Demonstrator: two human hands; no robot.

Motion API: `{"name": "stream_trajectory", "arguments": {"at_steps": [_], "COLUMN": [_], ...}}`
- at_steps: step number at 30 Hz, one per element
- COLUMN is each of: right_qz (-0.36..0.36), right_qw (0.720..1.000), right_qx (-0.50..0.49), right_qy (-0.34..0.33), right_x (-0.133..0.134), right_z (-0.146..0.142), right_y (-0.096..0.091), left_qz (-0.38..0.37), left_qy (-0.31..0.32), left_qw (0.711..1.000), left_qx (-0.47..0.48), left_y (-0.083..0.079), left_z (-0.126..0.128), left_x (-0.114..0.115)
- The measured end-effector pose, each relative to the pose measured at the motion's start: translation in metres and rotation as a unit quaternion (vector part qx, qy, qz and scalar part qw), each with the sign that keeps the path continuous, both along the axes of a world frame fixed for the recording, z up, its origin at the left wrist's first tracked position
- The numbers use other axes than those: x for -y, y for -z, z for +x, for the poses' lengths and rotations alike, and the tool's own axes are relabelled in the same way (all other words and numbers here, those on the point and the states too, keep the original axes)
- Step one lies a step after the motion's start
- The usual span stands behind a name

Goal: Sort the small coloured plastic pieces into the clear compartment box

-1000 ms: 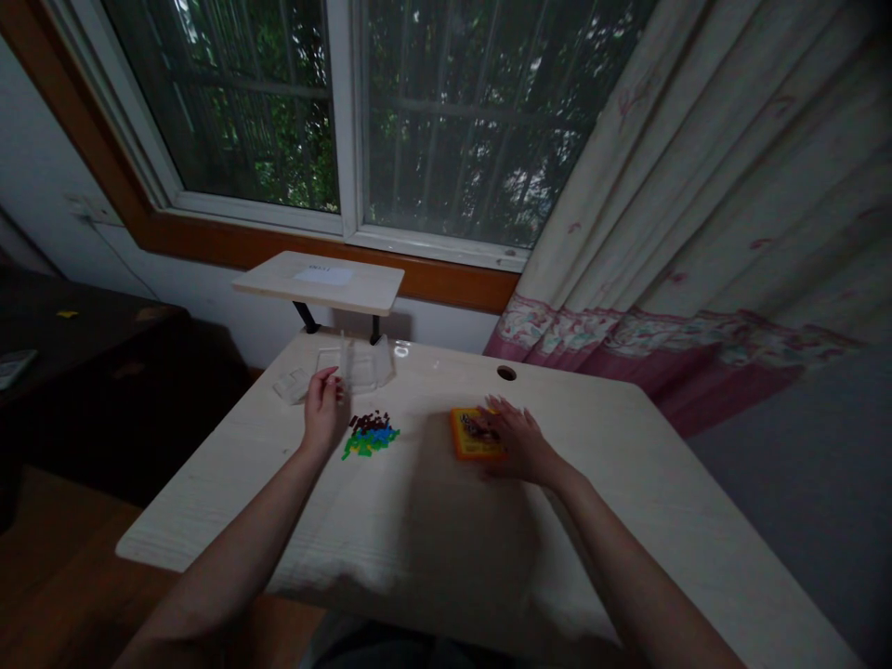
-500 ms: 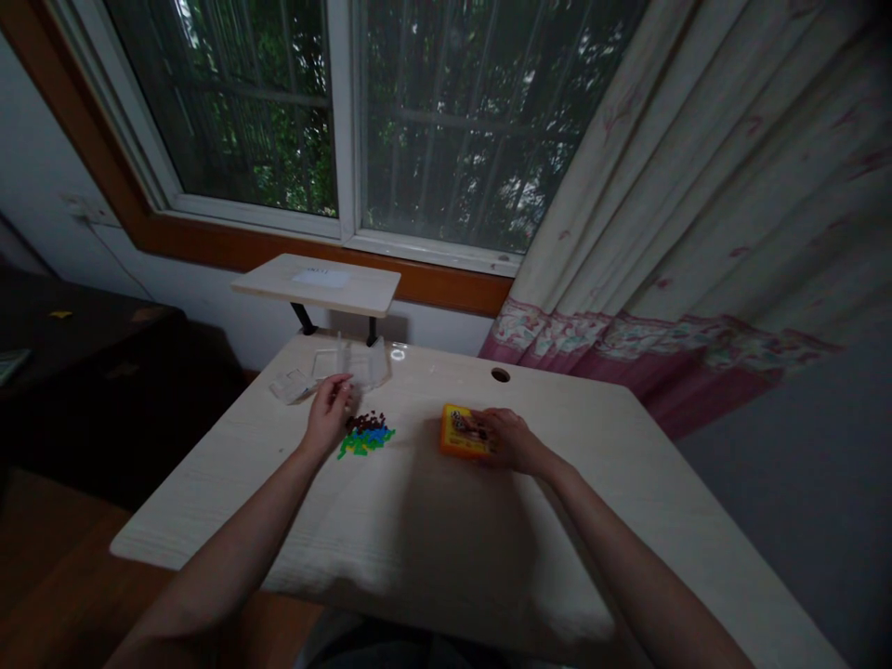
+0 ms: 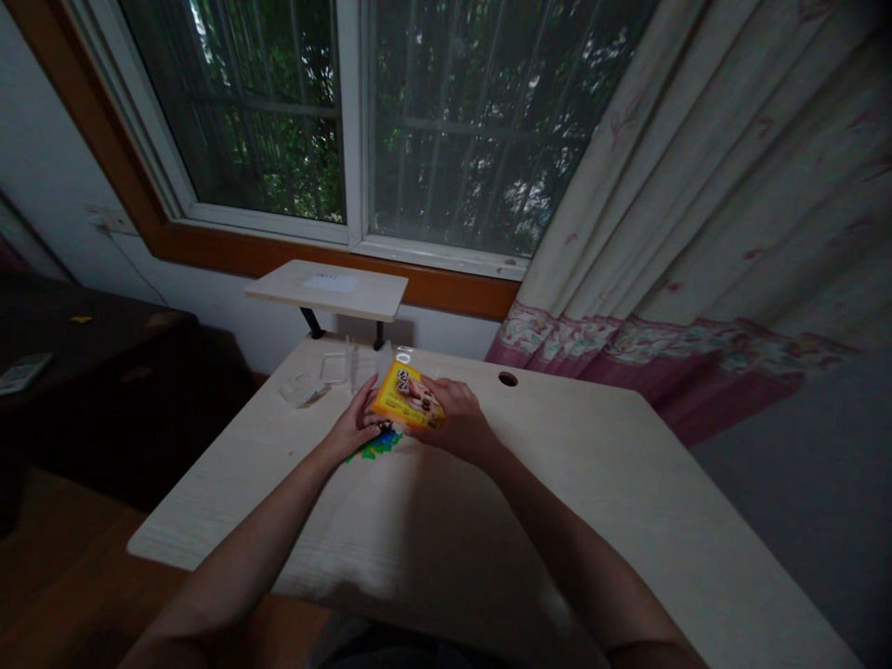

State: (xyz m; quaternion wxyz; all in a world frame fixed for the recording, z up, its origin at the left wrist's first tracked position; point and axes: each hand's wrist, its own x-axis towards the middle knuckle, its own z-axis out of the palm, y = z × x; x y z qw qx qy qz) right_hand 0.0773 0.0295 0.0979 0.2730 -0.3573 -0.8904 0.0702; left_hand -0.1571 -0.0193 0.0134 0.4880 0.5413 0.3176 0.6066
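A yellow box [image 3: 406, 395] with a printed picture on its top is tilted above the table. My right hand [image 3: 456, 413] grips its right end, thumb and fingers around the edge. At its left end is my left hand [image 3: 354, 420], thumb and fingers apart, close to or touching the corner; exact contact is unclear. Beneath the box and my left thumb lies a pile of small green, blue and dark pieces [image 3: 376, 447], partly covered.
Clear plastic cases [image 3: 334, 368] stand behind my left hand, with another clear piece [image 3: 301, 390] beside them. A small raised shelf [image 3: 334, 289] holding a paper is at the table's [image 3: 557, 465] back edge. A cable hole [image 3: 508, 379] lies back right.
My right hand has lifted the yellow box and carried it left over the pile, tilting it. My left hand has moved slightly right, to the box's left end.
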Motion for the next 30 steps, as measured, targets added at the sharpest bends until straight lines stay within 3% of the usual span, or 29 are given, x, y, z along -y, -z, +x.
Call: {"name": "stream_trajectory", "arguments": {"at_steps": [5, 10, 13, 15, 18, 21, 24, 30], "right_qz": [-0.055, -0.081, -0.147, -0.254, -0.446, -0.54, -0.55, -0.543], "right_qw": [0.998, 0.995, 0.989, 0.965, 0.881, 0.819, 0.807, 0.812], "right_qx": [0.023, 0.053, 0.015, -0.041, -0.132, -0.181, -0.211, -0.21], "right_qy": [0.006, 0.013, -0.012, -0.051, -0.09, -0.068, -0.05, -0.034], "right_x": [0.012, 0.016, 0.012, 0.007, -0.001, -0.007, -0.007, 0.001], "right_z": [-0.027, -0.035, -0.036, -0.037, -0.039, -0.04, -0.039, -0.033], "right_y": [-0.002, -0.003, -0.005, -0.008, -0.013, -0.016, -0.018, -0.022], "left_qz": [-0.018, -0.049, -0.057, -0.067, -0.092, -0.124, -0.163, -0.212], "left_qy": [-0.003, 0.019, 0.002, 0.005, 0.009, -0.013, -0.026, -0.022], "left_qw": [0.994, 0.989, 0.987, 0.985, 0.983, 0.977, 0.968, 0.955], "left_qx": [0.107, 0.141, 0.152, 0.158, 0.161, 0.173, 0.191, 0.205], "left_y": [-0.002, -0.008, -0.009, -0.008, -0.005, -0.003, -0.002, -0.007], "left_z": [-0.003, -0.006, -0.007, -0.008, -0.011, -0.012, -0.009, 0.0], "left_x": [-0.001, 0.001, 0.002, 0.001, 0.0, -0.002, -0.004, -0.005]}}
